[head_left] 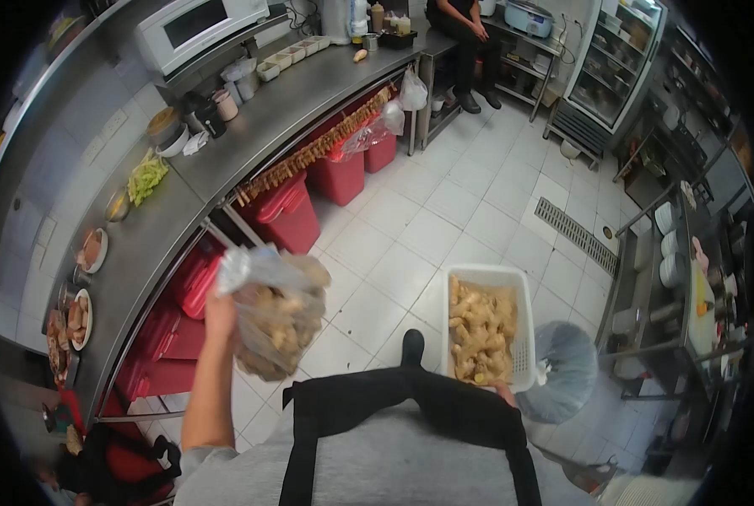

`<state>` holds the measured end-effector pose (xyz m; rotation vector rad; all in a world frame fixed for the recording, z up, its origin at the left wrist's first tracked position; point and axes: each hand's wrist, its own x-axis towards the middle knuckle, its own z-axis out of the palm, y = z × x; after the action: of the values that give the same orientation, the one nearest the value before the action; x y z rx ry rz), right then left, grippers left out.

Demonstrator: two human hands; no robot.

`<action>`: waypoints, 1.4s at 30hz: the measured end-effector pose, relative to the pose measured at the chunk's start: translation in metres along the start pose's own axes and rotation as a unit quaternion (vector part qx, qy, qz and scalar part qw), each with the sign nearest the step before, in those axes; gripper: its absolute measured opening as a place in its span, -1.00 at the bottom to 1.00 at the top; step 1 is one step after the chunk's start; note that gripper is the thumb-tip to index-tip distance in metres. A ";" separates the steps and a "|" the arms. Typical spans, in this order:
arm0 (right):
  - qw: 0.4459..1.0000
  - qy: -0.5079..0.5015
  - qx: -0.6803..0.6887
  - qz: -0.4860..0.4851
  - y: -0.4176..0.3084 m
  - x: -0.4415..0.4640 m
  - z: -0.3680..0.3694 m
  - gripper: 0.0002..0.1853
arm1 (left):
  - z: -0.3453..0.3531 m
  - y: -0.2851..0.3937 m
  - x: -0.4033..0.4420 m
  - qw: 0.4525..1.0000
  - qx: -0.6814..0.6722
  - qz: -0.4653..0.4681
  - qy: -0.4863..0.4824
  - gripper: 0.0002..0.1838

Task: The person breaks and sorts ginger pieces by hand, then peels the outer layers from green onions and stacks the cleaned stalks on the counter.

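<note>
My left hand (219, 314) is closed on the gathered top of a clear plastic bag (277, 316), which hangs over the floor at my left. Knobbly tan pieces that look like ginger show through the plastic. On my right, a white plastic basket (522, 337) holds a heap of ginger (482, 329). My right hand (505, 393) grips the basket at its near rim, with most of the fingers hidden. Just beside the basket, on its right, is a large round translucent plastic bag (567, 375); its contents cannot be made out.
A long steel counter (225, 173) curves along the left, with lettuce (147, 179) and bowls on it. Red lidded bins (284, 215) stand underneath. A seated person (465, 42) is at the back, near a glass-door fridge (609, 63). Steel shelving (647, 295) lines the right; a drain grate (575, 234) crosses the floor.
</note>
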<state>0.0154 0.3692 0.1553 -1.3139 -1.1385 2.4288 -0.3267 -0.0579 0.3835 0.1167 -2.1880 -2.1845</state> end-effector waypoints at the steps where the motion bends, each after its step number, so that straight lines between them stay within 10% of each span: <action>1: 0.999 -0.002 0.037 0.027 -0.024 0.022 0.018 -0.64 | 0.008 0.014 0.033 0.999 -0.050 -0.007 -0.004 -0.68; 16: 0.983 -0.160 0.079 0.039 -0.275 0.275 0.368 -0.48 | 0.123 0.150 0.534 0.986 -0.060 0.083 0.135 -0.73; 23: 0.971 -0.238 0.012 0.033 -0.336 0.361 0.577 -0.50 | 0.111 0.109 0.724 0.981 -0.050 0.147 0.114 -0.68; 30: 0.937 -0.336 -0.089 0.038 -0.369 0.472 0.733 -0.52 | 0.111 0.038 0.769 0.957 0.179 0.117 0.194 -0.62; 37: 0.924 -0.328 -0.148 0.126 -0.384 0.566 0.799 -0.55 | 0.092 0.038 0.717 0.908 0.410 0.055 0.075 -0.42; 40: 0.892 -0.384 -0.183 0.150 -0.404 0.588 0.805 -0.56 | 0.161 0.070 0.693 0.757 0.583 0.233 0.179 -0.35; 42: 0.859 -0.421 -0.199 0.211 -0.428 0.606 0.813 -0.53 | 0.226 0.086 0.700 0.750 0.590 0.252 0.161 -0.39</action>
<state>-1.0652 0.5009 0.3180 -0.5415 -1.7640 3.3917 -1.0450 0.1068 0.4556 -0.0594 -2.5429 -0.2681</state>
